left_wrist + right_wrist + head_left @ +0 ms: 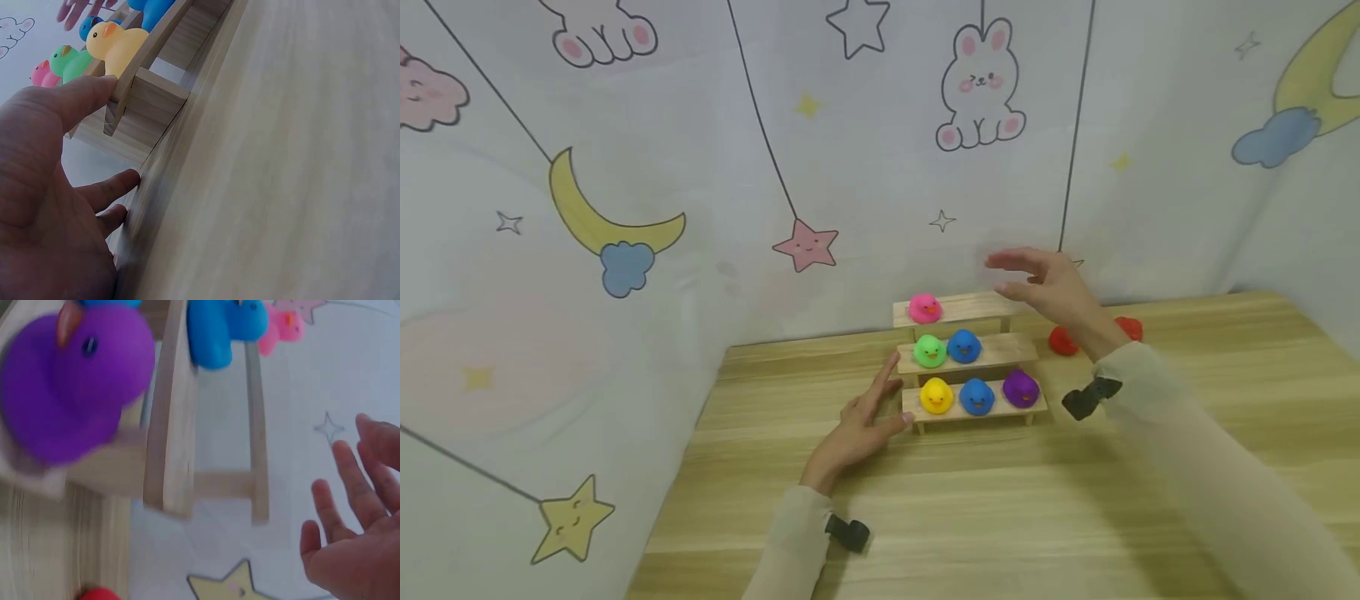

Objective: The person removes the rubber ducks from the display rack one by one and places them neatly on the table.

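A three-tier wooden stand (981, 307) holds small rubber ducks. On its top tier sits a pink duck (923, 309); the middle tier has a green duck (929, 352) and a blue duck (964, 346). A yellow duck (936, 396), another blue duck (977, 397) and a purple duck (1021, 389) line the bottom tier. My left hand (856, 432) is spread along the stand's left side, its thumb (94, 97) touching the bottom tier's end near the yellow duck. Above the top tier's right end hovers my right hand (1054, 285), holding nothing, fingers extended and parted.
Two red objects (1063, 341) (1129, 328) lie on the wooden table (970, 517) right of the stand, partly behind my right wrist. Close behind the stand hangs a pale backdrop (880, 158) printed with stars, moons and bunnies.
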`<control>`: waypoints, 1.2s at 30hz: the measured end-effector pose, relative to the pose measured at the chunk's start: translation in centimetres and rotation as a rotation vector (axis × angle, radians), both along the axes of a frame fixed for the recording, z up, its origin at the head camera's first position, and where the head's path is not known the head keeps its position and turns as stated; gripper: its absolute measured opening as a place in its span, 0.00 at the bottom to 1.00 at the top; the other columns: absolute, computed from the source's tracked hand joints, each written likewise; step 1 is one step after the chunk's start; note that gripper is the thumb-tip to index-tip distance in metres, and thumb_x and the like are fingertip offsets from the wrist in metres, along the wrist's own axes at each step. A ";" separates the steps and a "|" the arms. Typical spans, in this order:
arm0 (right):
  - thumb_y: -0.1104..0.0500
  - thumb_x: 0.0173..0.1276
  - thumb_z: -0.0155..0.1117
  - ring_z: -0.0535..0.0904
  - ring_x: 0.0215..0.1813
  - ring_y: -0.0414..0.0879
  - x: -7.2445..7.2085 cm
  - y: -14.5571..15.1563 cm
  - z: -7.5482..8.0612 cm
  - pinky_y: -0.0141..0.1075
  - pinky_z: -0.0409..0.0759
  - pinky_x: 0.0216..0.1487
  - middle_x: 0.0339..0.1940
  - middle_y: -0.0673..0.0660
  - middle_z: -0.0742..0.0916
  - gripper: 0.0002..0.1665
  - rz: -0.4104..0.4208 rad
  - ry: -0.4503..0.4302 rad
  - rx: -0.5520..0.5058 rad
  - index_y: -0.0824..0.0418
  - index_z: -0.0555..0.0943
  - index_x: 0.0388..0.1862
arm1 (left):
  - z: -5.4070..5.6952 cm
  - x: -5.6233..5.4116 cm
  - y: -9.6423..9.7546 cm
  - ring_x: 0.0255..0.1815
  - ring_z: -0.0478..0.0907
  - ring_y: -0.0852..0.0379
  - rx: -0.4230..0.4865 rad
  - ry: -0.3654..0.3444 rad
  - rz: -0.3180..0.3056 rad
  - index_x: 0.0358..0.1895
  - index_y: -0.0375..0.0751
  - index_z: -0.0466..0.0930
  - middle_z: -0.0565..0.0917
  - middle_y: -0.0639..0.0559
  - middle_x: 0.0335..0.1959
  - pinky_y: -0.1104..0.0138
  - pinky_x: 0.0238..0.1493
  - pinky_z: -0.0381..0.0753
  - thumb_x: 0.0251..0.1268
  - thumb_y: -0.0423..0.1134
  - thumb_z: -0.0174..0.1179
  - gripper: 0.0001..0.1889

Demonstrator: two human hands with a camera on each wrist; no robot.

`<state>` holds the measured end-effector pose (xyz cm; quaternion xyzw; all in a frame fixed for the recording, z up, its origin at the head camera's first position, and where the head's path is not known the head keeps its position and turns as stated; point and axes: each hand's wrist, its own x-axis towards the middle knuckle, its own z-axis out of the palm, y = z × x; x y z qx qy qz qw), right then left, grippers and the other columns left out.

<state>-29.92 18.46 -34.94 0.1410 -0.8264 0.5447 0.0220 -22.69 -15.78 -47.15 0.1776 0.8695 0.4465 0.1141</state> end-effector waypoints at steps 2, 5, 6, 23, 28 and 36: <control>0.57 0.79 0.68 0.71 0.82 0.57 -0.2 -1.2 0.0 0.60 0.65 0.81 0.76 0.60 0.83 0.27 0.024 -0.001 0.023 0.55 0.79 0.75 | 0.1 -0.1 0.0 0.89 0.59 0.40 -0.003 -0.001 0.000 0.85 0.88 0.34 0.66 0.47 0.87 0.34 0.88 0.33 0.78 0.53 0.63 0.49; 0.57 0.79 0.68 0.71 0.81 0.58 -0.6 -2.9 -0.1 0.60 0.66 0.81 0.75 0.59 0.84 0.26 0.058 -0.012 0.036 0.54 0.80 0.73 | 0.1 -0.2 0.0 0.89 0.59 0.39 -0.005 -0.004 0.002 0.84 0.89 0.34 0.65 0.47 0.87 0.34 0.88 0.32 0.78 0.55 0.63 0.49; 0.57 0.79 0.68 0.71 0.81 0.58 -0.7 -3.4 -0.1 0.61 0.66 0.81 0.75 0.58 0.84 0.26 0.073 -0.013 0.038 0.54 0.80 0.73 | 0.1 -0.2 0.0 0.89 0.60 0.40 -0.007 -0.004 0.002 0.84 0.90 0.34 0.65 0.47 0.87 0.34 0.88 0.31 0.78 0.55 0.63 0.49; 0.62 0.76 0.69 0.77 0.76 0.60 -1.3 -8.1 -1.2 0.59 0.74 0.79 0.72 0.61 0.85 0.25 0.156 -0.059 0.112 0.59 0.83 0.71 | -0.2 0.0 0.5 0.89 0.59 0.40 0.016 -0.017 -0.010 0.85 0.88 0.35 0.66 0.45 0.86 0.32 0.87 0.31 0.78 0.53 0.63 0.49; 0.60 0.78 0.69 0.81 0.69 0.59 -1.1 -8.0 -1.3 0.54 0.82 0.70 0.71 0.60 0.86 0.22 0.105 -0.085 0.087 0.56 0.84 0.69 | -0.2 0.0 0.2 0.89 0.59 0.39 0.007 -0.010 -0.006 0.85 0.86 0.36 0.67 0.45 0.86 0.31 0.86 0.32 0.78 0.53 0.63 0.49; 0.57 0.78 0.70 0.77 0.74 0.56 -0.9 -6.0 -1.2 0.53 0.74 0.74 0.69 0.58 0.88 0.20 0.051 -0.044 0.048 0.56 0.86 0.67 | -0.3 0.0 -0.1 0.89 0.59 0.39 0.011 0.006 0.001 0.85 0.89 0.35 0.67 0.47 0.86 0.32 0.87 0.32 0.78 0.52 0.63 0.49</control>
